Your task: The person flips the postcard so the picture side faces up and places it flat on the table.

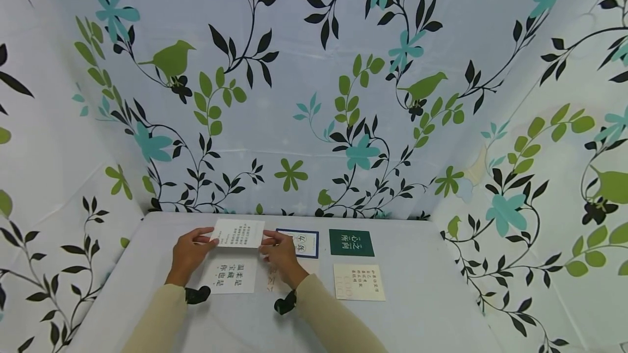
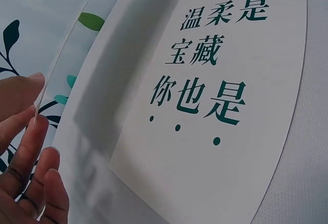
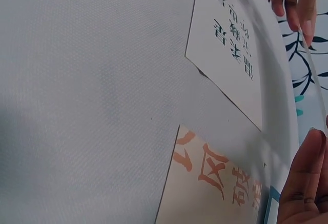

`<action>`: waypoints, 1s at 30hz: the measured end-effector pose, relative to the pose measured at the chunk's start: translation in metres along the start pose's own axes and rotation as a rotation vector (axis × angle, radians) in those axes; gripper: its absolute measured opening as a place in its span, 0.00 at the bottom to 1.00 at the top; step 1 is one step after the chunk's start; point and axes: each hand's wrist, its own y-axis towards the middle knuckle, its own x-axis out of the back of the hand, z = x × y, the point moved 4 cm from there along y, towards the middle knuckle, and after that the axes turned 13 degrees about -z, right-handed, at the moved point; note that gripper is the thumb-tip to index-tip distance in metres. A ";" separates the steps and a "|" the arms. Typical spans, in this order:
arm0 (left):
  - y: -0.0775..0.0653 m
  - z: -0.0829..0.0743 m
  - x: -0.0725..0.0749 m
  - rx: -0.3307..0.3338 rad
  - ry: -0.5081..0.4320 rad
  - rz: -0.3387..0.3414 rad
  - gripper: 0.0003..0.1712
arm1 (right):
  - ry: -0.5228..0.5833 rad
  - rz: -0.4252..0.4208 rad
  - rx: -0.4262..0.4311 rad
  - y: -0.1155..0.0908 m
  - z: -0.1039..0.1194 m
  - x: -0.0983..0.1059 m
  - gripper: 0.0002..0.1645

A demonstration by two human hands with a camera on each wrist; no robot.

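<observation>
A white card with small dark print (image 1: 239,233) is held up over the back of the table, its face toward the head camera. My left hand (image 1: 188,252) pinches its left edge, thumb on one side and fingertips on the other. At the opposite edge, my right hand (image 1: 284,255) grips it the same way. Below it lies a white card with large green characters (image 1: 229,278), flat on the table. The left wrist view catches the raised card nearly edge-on. Beneath my right hand is a card with orange characters (image 3: 210,183), partly hidden in the head view.
Right of my hands lie a blue-bordered card (image 1: 314,244), a dark green card (image 1: 351,242) and a cream card with small print (image 1: 360,282). A white cloth covers the table (image 1: 417,309). Leaf-and-bird patterned curtains (image 1: 294,124) surround its back and sides.
</observation>
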 end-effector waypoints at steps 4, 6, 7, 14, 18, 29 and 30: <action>-0.001 0.001 0.000 0.005 0.002 0.025 0.32 | -0.013 0.012 0.020 0.001 -0.002 -0.004 0.29; -0.003 0.001 0.001 0.001 0.002 0.032 0.32 | -0.020 0.013 0.027 0.002 -0.004 -0.006 0.29; -0.004 0.000 0.001 -0.001 0.000 0.033 0.32 | -0.025 0.011 0.026 0.002 -0.005 -0.006 0.28; -0.005 0.003 0.002 -0.053 0.014 -0.010 0.30 | -0.044 -0.062 -0.002 0.004 -0.015 -0.011 0.20; -0.004 0.006 0.003 -0.100 0.032 -0.041 0.26 | -0.027 -0.092 0.004 0.003 -0.016 -0.012 0.16; -0.006 0.015 0.005 -0.127 0.066 -0.110 0.20 | -0.082 -0.061 0.037 -0.010 -0.013 -0.017 0.16; -0.006 0.016 0.005 -0.134 0.071 -0.116 0.19 | -0.100 -0.056 0.048 -0.011 -0.013 -0.017 0.17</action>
